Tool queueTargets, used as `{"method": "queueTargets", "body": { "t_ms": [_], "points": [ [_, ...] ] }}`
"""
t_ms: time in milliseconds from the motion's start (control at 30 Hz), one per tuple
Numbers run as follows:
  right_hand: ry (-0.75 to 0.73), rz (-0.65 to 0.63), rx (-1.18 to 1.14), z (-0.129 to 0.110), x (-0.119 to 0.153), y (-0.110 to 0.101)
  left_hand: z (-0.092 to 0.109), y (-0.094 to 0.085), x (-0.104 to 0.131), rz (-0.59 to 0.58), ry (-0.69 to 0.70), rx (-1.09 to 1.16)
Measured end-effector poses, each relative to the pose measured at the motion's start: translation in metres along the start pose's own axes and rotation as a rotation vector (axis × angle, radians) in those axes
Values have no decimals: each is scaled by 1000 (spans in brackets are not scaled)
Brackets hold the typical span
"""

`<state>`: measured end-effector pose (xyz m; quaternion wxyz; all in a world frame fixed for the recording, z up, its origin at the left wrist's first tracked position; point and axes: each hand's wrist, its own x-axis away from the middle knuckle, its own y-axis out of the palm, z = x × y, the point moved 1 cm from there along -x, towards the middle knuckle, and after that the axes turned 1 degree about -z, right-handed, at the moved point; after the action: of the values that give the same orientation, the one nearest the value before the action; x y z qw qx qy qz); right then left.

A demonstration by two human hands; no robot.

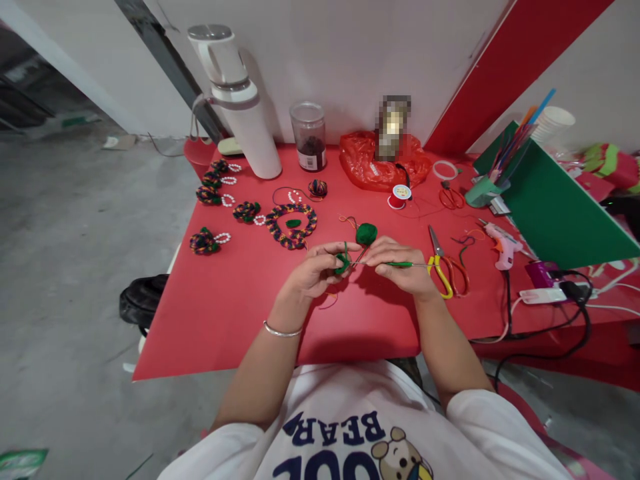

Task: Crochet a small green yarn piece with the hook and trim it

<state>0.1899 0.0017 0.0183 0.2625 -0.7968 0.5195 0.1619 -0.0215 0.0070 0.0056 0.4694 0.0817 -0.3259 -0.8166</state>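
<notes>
Near the middle of the red table, my left hand [320, 268] is closed on a small green crocheted piece [343, 263], a green strand looped over its fingers. From the right, my right hand [400, 263] holds a crochet hook [401, 265] with a green grip, its thin metal end reaching to the green piece. Just beyond the hands lies a green yarn ball [367, 233]. Farther left is a ring of multicoloured crochet [274, 230] around a small green piece [293, 224]. Several multicoloured crocheted flowers [204, 241] with white bead loops lie at the left.
Yellow-handled scissors [440, 273] and a pink glue gun [504, 245] lie right. Behind are a white bottle [255, 133], a clear jar [309, 137], a red bag [357, 160] and a red thread spool [399, 197]. Cables surround a power strip [543, 295] at far right.
</notes>
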Motion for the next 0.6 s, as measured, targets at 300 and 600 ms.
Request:
{"method": "queueTargets", "body": {
  "t_ms": [300, 600],
  "points": [
    [33, 35, 25, -2, 0, 0, 0, 2, 0, 90, 52, -83],
    [-26, 7, 40, -4, -2, 2, -2, -4, -3, 0, -17, 31]
  ]
}}
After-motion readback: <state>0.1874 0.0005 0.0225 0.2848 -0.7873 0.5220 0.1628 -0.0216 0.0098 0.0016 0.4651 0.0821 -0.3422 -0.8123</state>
